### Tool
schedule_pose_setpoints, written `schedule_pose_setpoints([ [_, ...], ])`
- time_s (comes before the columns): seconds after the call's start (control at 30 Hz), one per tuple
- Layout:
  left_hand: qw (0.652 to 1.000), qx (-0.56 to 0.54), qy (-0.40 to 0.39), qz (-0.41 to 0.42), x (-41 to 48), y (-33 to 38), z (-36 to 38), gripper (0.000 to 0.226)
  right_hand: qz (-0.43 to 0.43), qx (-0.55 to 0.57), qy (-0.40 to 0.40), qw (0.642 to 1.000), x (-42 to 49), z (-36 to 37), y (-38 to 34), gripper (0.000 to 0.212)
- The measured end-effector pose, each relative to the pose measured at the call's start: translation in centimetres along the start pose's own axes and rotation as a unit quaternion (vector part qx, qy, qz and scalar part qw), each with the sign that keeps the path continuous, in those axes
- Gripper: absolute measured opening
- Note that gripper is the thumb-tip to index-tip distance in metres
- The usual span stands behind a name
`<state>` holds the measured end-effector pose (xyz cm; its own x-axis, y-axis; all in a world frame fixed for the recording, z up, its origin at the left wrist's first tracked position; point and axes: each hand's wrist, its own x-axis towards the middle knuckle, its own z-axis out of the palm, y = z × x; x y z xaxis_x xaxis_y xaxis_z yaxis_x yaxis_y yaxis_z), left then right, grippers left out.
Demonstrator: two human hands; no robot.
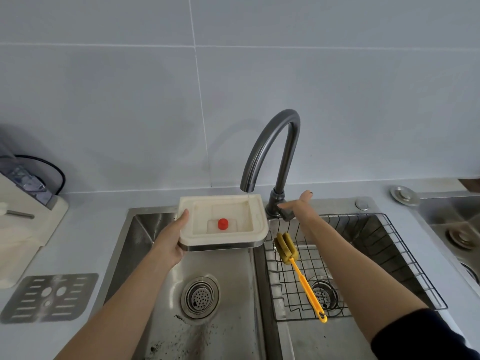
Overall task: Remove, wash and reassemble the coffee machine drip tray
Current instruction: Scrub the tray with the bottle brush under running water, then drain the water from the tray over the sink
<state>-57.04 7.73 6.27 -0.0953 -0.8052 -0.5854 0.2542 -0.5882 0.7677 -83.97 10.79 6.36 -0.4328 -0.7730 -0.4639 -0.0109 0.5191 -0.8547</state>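
My left hand grips the left edge of the cream drip tray, holding it level over the left sink basin under the faucet spout. A red float stands inside the tray. A thin thread of water falls from the spout into the tray's far right corner. My right hand rests on the faucet lever, fingers spread over it. The tray's metal grate lies flat on the counter at the lower left. The coffee machine stands at the left edge.
The left sink basin has dark coffee grounds near its drain. A wire rack sits in the right basin with a yellow-handled sponge brush lying on it. A second sink is at the far right.
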Motion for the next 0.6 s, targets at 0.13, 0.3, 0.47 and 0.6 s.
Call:
schedule_pose_setpoints([
  [0.13, 1.0, 0.004, -0.008, -0.001, -0.3, 0.0, 0.0, 0.013, 0.018, -0.037, 0.012, 0.999, 0.0, -0.2, -0.9, 0.102],
  [0.3, 1.0, -0.004, -0.011, -0.005, -1.0, 0.1, 0.1, 0.013, -0.018, -0.107, -0.039, 0.993, -1.2, -1.0, -0.1, 0.115],
  [0.47, 1.0, 0.0, -0.012, -0.004, -1.7, 0.6, -0.8, 0.018, -0.062, -0.149, -0.171, 0.972, -4.7, -1.0, 1.1, 0.125],
  [0.6, 1.0, 0.002, -0.029, -0.002, -2.6, 1.1, -1.4, 0.021, -0.131, -0.191, -0.235, 0.944, -7.2, 0.7, 1.8, 0.135],
])
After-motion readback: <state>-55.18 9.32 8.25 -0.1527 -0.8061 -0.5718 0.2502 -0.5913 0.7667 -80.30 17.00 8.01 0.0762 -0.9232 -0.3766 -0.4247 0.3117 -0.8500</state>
